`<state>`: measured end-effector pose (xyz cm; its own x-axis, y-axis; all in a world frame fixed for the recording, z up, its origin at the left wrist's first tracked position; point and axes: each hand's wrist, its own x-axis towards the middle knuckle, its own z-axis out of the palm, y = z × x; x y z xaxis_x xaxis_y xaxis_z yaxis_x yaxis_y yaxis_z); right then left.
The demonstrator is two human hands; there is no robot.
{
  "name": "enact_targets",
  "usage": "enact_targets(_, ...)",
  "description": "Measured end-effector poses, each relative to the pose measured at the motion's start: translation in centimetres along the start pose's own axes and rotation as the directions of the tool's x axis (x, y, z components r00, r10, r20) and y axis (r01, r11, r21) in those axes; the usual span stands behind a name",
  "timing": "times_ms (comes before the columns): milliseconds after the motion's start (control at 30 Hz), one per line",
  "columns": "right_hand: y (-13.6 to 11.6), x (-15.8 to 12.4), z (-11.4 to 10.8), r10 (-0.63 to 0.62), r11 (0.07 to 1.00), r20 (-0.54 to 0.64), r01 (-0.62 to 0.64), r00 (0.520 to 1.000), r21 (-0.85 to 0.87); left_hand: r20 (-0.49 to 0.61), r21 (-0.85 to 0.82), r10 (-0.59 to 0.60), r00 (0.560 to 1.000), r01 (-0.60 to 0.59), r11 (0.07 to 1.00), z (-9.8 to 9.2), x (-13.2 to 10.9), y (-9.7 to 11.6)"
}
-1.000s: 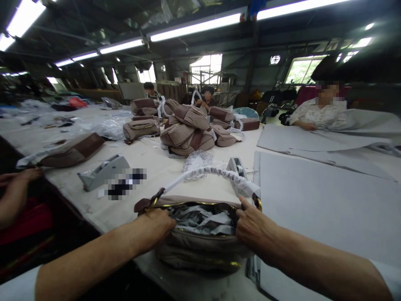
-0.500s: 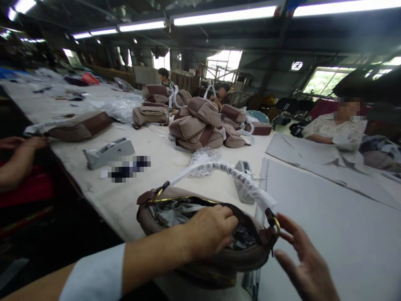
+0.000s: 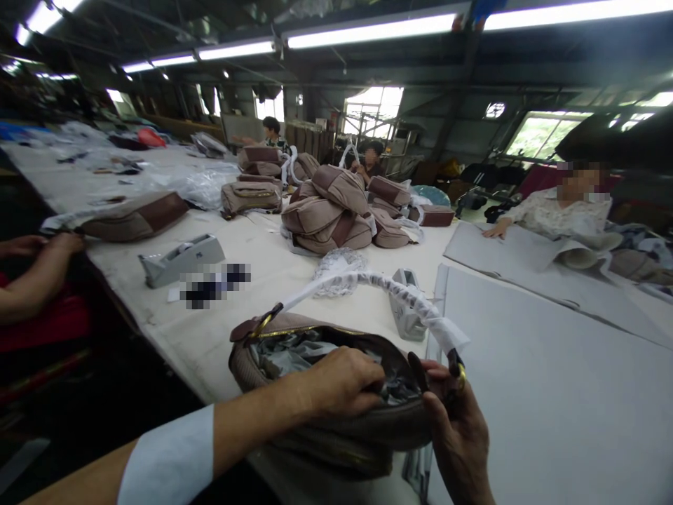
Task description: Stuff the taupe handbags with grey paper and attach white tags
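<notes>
1. A white-topped table (image 3: 252, 259) is spread beneath and beyond the grip.
2. To the right of the grip, a broad grey sheet (image 3: 536, 386) is laid on it.
3. Well beyond the grip, a pile of bags (image 3: 329, 210) is stacked.
4. Directly at the grip, a brown handbag (image 3: 368, 435) is set, its mouth open; it would best be kept level.
5. Beyond the grip, a white-wrapped handle (image 3: 378, 279) is arched over the mouth; it should be left clear of the fingers.
6. Grey stuffing (image 3: 299, 353) is heaped inside, mostly left of the grip; it is probably light and easily shifted, so a gentle touch is advised.
7. The bag's right end is held narrowly between the thumb and fingers of the right hand (image 3: 460, 431); steadiness there should give the other hand an anchor.
8. The left hand (image 3: 347, 382) is placed over the mouth with curled fingers; what is held, if anything, cannot be told, as the fingertips are hidden.
9. A dark tab (image 3: 418, 370) is seen just beside the right thumb; snagging should be avoided.
10. A gold ring (image 3: 461, 376) is seated at the handle's end, beside the right fingers; it should not be twisted.
</notes>
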<state>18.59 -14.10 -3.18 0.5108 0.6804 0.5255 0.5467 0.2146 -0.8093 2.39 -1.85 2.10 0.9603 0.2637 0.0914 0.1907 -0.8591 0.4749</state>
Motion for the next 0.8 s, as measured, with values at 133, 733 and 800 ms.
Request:
enact_targets(133, -0.3, 0.2, 1.0, -0.024, 0.995, -0.063, 0.030, 0.998, 0.096, 0.094, -0.113, -0.062, 0.994, 0.073, 0.991, -0.4, 0.0, 0.3)
enact_targets(733, 1.0, -0.6, -1.1, -0.005, 0.999, 0.097, 0.008, 0.995, -0.033, 0.319, -0.817, -0.479, 0.818, 0.494, 0.298, 0.3, 2.1, 4.1)
enact_targets(800, 0.9, -0.7, -1.0, -0.012, 0.999, 0.101, 0.017, 0.995, -0.048, 0.342, -0.802, -0.484, 0.806, 0.519, 0.298, 0.5, 2.4, 4.3)
